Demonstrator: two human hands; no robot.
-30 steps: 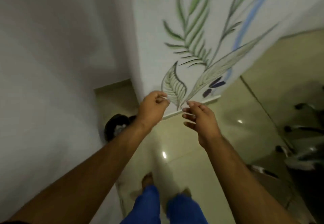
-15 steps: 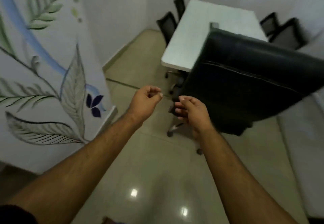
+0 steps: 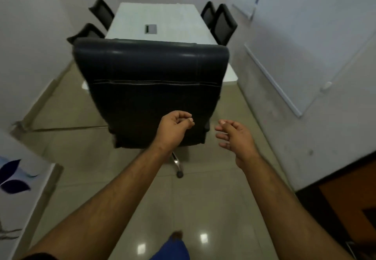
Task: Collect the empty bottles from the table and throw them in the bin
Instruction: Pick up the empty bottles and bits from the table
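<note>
The long white table (image 3: 173, 27) stands ahead, behind a big black chair; no bottle shows on its top, only a grey cable hatch (image 3: 150, 29). No bin is in view. My left hand (image 3: 173, 128) is held out in front of the chair's back, fingers curled into a loose fist with nothing in it. My right hand (image 3: 236, 137) hovers to the right of it, fingers apart and slightly bent, holding nothing.
A large black office chair (image 3: 150, 88) on castors blocks the near end of the table. Smaller black chairs stand left (image 3: 101, 12) and right (image 3: 223, 23) of the table. A painted wall panel (image 3: 14, 176) is at left, a whiteboard (image 3: 305, 41) and a dark door (image 3: 350, 196) at right.
My view has swung from the painted wall and the bin corner round to the table. The hands stayed raised; the right hand's fingers have spread and the hands have moved apart.
</note>
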